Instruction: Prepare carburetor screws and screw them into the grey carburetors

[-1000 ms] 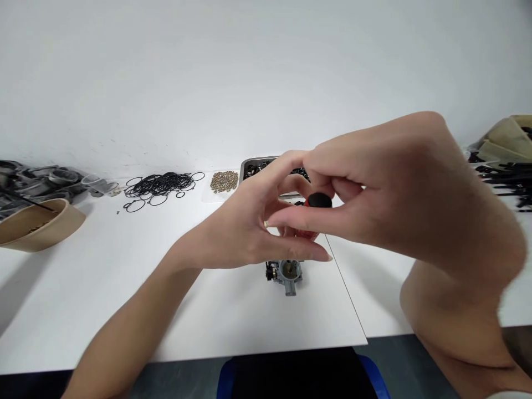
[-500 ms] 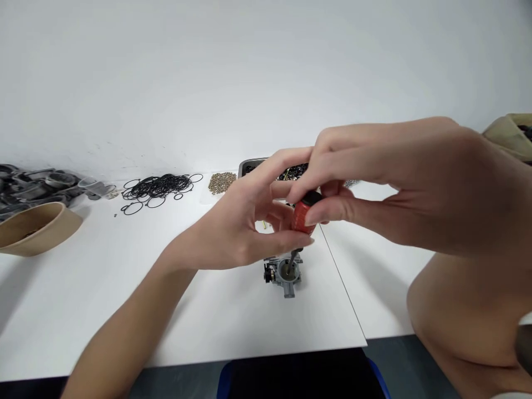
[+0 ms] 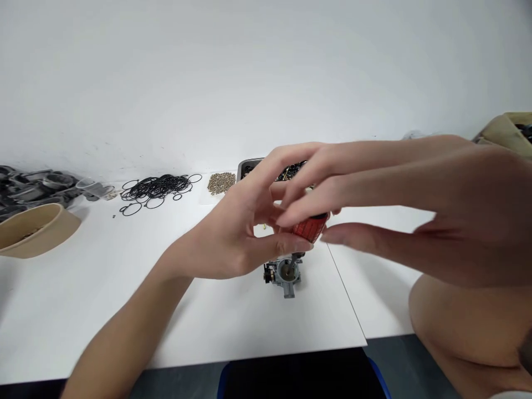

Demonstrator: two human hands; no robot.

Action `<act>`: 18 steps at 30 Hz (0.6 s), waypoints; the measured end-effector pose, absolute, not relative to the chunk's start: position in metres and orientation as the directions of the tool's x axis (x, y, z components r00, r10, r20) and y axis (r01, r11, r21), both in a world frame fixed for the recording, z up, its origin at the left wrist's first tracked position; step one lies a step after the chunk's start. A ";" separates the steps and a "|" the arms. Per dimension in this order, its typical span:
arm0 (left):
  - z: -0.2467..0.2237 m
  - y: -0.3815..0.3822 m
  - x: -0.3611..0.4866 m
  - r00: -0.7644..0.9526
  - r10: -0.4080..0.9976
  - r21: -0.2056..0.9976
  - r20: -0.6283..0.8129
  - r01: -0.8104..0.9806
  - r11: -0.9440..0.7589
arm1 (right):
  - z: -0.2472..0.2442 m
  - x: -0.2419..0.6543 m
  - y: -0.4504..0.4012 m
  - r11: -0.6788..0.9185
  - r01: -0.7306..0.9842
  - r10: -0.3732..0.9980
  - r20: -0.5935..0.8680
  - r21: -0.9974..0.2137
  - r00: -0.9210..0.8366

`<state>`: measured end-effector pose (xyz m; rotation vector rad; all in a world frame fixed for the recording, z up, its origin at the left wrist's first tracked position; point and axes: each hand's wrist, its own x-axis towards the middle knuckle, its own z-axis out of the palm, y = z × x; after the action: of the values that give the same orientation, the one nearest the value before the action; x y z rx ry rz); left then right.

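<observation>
A screwdriver with a red handle [image 3: 310, 228] stands tilted over a grey metal carburetor body [image 3: 288, 277] on the white table, its tip inside the round bore. My left hand [image 3: 245, 227] wraps its thumb and fingers round the lower handle. My right hand [image 3: 374, 194] is at the handle's top, its fingers stretched over the far side and its thumb near the right side, spread apart rather than pinched. A black knob sits on the left of the metal body.
Black rubber rings [image 3: 160, 191] lie at the back left, beside small brass parts [image 3: 221, 183]. A metal tray [image 3: 245, 166] of dark parts is behind my hands. Tan bins [image 3: 45, 233] stand at left and far right; dark castings [image 3: 37, 188] are piled far left.
My right hand has loosened its pinch on the handle's top, and its fingers have spread. The handle leans more to the right. My left hand and the metal body stay almost in place.
</observation>
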<state>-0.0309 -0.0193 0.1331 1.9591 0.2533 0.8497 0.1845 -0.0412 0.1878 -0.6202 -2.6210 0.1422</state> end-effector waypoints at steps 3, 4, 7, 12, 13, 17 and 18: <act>0.136 -0.022 -0.033 0.772 0.467 0.849 0.431 -0.172 -0.499 | 0.188 0.190 -0.041 0.865 0.472 0.499 0.401 -0.172 -0.768; 0.136 -0.022 -0.032 0.775 0.466 0.851 0.426 -0.170 -0.496 | 0.187 0.187 -0.042 0.862 0.483 0.499 0.431 -0.155 -0.752; 0.133 -0.024 -0.027 0.758 0.505 0.851 0.413 -0.124 -0.509 | 0.181 0.173 -0.044 0.837 0.543 0.493 0.529 -0.072 -0.690; 0.127 -0.022 -0.019 0.709 0.511 0.817 0.486 -0.160 -0.554 | 0.177 0.156 -0.048 0.771 0.637 0.505 0.591 0.018 -0.629; 0.127 -0.021 -0.019 0.703 0.503 0.814 0.503 -0.188 -0.550 | 0.179 0.157 -0.048 0.792 0.611 0.484 0.593 0.015 -0.643; 0.132 -0.022 -0.026 0.732 0.468 0.827 0.495 -0.232 -0.511 | 0.187 0.175 -0.047 0.899 0.426 0.417 0.496 -0.102 -0.761; 0.134 -0.022 -0.028 0.751 0.462 0.837 0.472 -0.216 -0.503 | 0.188 0.181 -0.046 0.905 0.402 0.420 0.452 -0.141 -0.787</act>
<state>-0.0277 -0.0219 0.1338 1.9306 0.1879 0.8358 0.1807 -0.0462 0.1882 -0.5943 -2.5819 0.0508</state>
